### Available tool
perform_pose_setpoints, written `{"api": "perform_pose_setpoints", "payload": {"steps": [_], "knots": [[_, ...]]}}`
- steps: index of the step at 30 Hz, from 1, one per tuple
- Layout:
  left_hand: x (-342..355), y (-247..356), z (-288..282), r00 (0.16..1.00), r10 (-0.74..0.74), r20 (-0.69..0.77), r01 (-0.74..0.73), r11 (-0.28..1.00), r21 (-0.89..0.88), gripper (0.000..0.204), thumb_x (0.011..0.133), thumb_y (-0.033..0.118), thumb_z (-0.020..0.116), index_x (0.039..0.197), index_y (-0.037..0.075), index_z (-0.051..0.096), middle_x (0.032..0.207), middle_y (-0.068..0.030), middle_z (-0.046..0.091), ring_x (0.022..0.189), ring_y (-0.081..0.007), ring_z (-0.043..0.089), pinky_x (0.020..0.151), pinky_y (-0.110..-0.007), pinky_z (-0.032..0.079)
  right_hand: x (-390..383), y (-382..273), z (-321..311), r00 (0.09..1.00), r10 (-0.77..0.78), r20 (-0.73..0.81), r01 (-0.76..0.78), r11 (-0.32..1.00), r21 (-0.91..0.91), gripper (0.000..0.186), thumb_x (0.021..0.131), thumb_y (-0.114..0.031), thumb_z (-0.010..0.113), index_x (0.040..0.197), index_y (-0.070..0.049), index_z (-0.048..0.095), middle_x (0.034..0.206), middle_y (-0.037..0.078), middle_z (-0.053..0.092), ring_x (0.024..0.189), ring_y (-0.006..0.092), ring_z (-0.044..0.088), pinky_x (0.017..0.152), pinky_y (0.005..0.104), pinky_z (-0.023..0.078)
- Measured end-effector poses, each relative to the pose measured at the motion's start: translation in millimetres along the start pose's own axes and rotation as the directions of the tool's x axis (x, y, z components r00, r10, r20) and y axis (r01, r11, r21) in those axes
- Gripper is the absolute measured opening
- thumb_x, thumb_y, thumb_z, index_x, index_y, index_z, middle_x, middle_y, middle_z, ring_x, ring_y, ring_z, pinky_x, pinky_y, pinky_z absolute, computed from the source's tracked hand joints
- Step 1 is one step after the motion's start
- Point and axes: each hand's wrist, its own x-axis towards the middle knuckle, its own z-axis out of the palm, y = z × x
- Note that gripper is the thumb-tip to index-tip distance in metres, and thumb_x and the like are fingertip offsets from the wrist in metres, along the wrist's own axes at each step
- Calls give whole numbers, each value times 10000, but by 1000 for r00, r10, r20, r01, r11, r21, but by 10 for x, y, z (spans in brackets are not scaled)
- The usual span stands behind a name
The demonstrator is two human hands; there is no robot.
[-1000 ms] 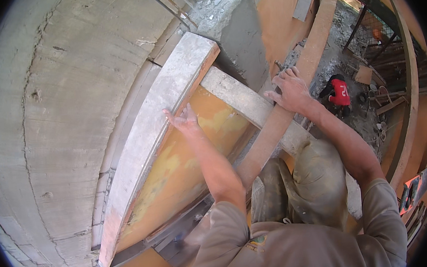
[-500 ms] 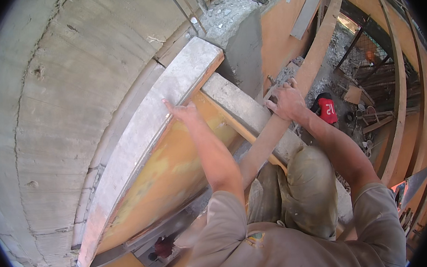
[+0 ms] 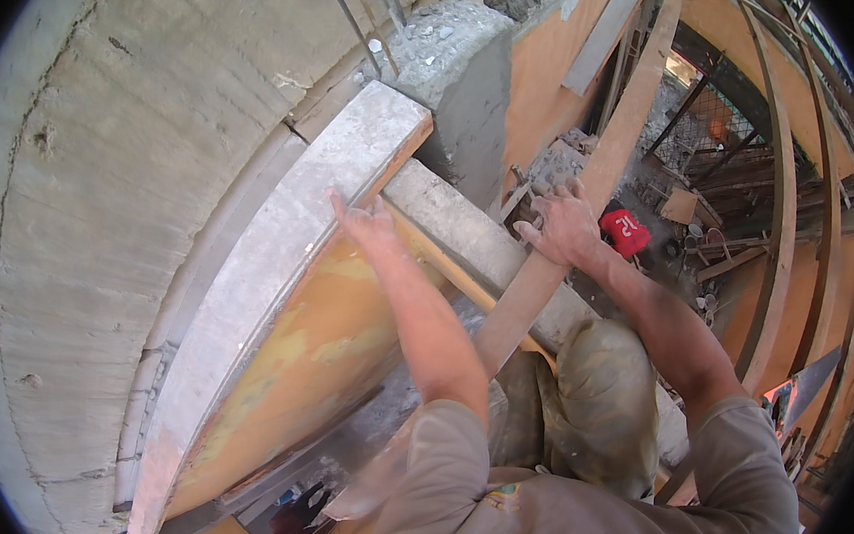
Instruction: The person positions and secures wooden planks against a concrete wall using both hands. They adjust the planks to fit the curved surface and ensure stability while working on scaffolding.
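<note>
My left hand [image 3: 368, 225] is at the inner edge of a long grey-topped beam [image 3: 272, 209], its index finger stretched onto the top and its thumb apart. Its other fingers are partly hidden. My right hand [image 3: 564, 228] grips a long narrow wooden plank [image 3: 520, 305], with the thumb at the left edge and the fingers bent over the wood. The plank slants from my body up to the far right. Under it a shorter concrete-topped beam [image 3: 463, 219] with an orange side runs from the long beam toward my knee [image 3: 602, 384].
A rough concrete wall [image 3: 124, 241] curves along the left. Steel bars [image 3: 353, 22] stand by a concrete column [image 3: 474, 93]. A person in red [image 3: 626, 234] is far below amid rubble; another person [image 3: 294, 518] is below at lower left. Curved timbers [image 3: 779, 209] span the right.
The view has shifted slightly, so the beams and plank sit a little farther left. Both hands stay at the same beam and plank. More of the person at lower left shows.
</note>
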Motion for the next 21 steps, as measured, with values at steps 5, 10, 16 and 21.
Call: {"api": "perform_pose_setpoints", "payload": {"steps": [5,10,16,21], "knots": [[94,34,-21,999,10,-30,-11,1000,-16,791,848,350,770,1486,66,400,1601,-130,234,1480,-374,163,1221,-520,134,2,-22,-8,1000,-7,5,6,998,57,500,909,-465,537,1108,-36,698,1096,147,711,1196,276,555,1179,482,205],[130,46,-32,999,6,-36,-7,999,-33,810,826,314,792,1480,54,391,1565,-129,300,1461,-360,214,1216,-523,164,42,-47,2,1000,-7,22,5,999,51,510,906,-480,520,1061,-30,704,1080,155,711,1181,279,562,1165,477,224],[335,-107,-104,991,15,134,-21,999,40,880,828,348,793,1505,35,327,1596,-148,249,1476,-332,211,1210,-529,184,-46,163,150,954,-22,-298,50,995,87,493,867,-495,559,988,-45,720,972,155,714,1113,301,585,1101,446,303],[570,32,-277,999,-31,-13,31,999,21,819,806,315,805,1423,-55,415,1477,-212,436,1355,-382,426,1113,-538,388,2,45,81,996,-9,-92,21,993,120,477,854,-482,586,984,-46,728,974,140,724,1090,282,611,1130,479,276]]}}
